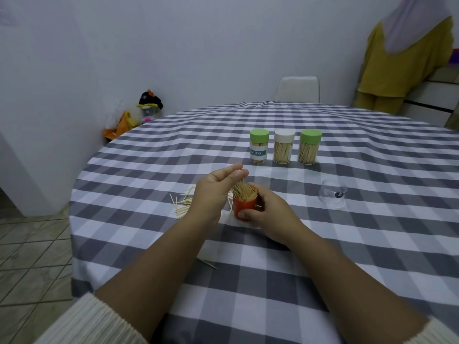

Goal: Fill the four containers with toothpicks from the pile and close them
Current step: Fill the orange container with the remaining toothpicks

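A small red container (244,209) stands upright on the checked tablecloth, packed with toothpicks (244,191) that stick out of its top. My right hand (267,212) grips the container from the right side. My left hand (214,192) is just left of it, thumb and fingertips pinching toothpicks above the container's mouth. Loose toothpicks (182,203) lie scattered on the cloth to the left of my left hand. Behind stand three closed, filled containers: one with a green lid and label (259,149), one with a white lid (283,150), one with a green lid (309,150).
A clear plastic cap (332,194) lies on its side on the cloth to the right. One stray toothpick (208,263) lies near my left forearm. A white chair (297,89) stands at the table's far edge, and a person in yellow clothing (402,63) stands at back right.
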The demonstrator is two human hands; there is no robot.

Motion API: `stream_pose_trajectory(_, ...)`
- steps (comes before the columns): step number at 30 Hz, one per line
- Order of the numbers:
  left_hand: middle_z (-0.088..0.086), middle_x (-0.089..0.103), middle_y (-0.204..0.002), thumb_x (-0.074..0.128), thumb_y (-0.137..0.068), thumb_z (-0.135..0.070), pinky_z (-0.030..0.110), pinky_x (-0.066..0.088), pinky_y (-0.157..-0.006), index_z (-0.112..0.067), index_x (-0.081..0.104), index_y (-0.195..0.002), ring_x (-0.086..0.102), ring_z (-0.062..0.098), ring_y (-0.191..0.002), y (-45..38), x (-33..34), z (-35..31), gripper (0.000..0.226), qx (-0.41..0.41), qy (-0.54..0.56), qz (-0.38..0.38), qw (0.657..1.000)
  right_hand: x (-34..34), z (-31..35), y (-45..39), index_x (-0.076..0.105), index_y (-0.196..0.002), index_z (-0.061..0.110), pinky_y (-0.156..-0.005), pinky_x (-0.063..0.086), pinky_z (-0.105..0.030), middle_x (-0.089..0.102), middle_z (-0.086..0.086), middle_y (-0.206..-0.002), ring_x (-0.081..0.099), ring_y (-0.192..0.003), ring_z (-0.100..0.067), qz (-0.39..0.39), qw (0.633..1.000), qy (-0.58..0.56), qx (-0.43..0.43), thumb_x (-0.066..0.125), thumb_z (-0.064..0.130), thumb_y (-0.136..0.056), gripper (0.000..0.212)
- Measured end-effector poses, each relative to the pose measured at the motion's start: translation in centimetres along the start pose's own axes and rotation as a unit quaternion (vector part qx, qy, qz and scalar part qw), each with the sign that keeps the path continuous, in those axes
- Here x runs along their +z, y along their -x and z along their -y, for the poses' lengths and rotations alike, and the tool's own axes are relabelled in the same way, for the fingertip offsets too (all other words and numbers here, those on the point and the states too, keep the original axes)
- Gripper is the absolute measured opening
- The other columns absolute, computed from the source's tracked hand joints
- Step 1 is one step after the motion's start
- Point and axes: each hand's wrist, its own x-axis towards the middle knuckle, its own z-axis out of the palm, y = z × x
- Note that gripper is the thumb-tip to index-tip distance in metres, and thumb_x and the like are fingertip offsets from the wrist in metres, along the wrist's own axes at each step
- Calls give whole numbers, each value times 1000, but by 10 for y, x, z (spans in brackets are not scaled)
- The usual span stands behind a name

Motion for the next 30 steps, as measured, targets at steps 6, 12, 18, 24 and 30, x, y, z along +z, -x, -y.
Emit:
stream_pose_trajectory(6, -11, 67, -117, 55, -94, -34, 22, 41, -92, -40, 66, -89, 53, 5, -115, 2, -4, -4, 13, 31, -92, 21, 995, 0, 0, 0, 30, -145, 27, -107, 39, -38, 45, 1, -142, 43, -128, -20, 3, 1000, 2, 3, 69, 22, -84, 72)
stream_pose_trajectory(12, -18, 63, -123, 45, -86, -46, 41, 28, -114, -49, 68, -97, 47, 7, -128, 0, -21, 5, 25, 26, -99, 92, 991, 0, 0, -1, 31, -145, 26, -107, 39, -38, 45, 0, -142, 43, -129, -20, 2, 1000, 2, -2, 69, 21, -85, 71)
stream_pose_trajectory(18, -21, 62, -118, 51, -93, -45, 26, 35, -102, -40, 65, -109, 49, 1, -120, -1, -25, 8, 21, 15, -127, 106, 986, 0, -1, 0, 31, -144, 26, -107, 39, -38, 46, 1, -141, 43, -128, -20, 5, 1000, 5, -5, 68, 22, -85, 70)
stream_pose_trajectory(24, -11, 66, -106, 64, -88, -25, 9, 46, -72, -26, 70, -107, 57, 0, -98, -2, -4, -2, 20, 15, -165, 88, 982, 1, -2, -2, 31, -144, 28, -107, 40, -43, 48, 2, -138, 45, -127, -21, -3, 1000, 14, -2, 67, 25, -86, 69)
stream_pose_trajectory(30, 4, 57, -134, 65, -88, -25, 31, 39, -104, -23, 69, -115, 44, 13, -130, -6, -12, 1, 27, 43, -262, 64, 962, 1, -2, -2, 32, -143, 29, -106, 40, -41, 47, 1, -138, 45, -126, -21, -2, 1000, 16, -14, 68, 25, -85, 68)
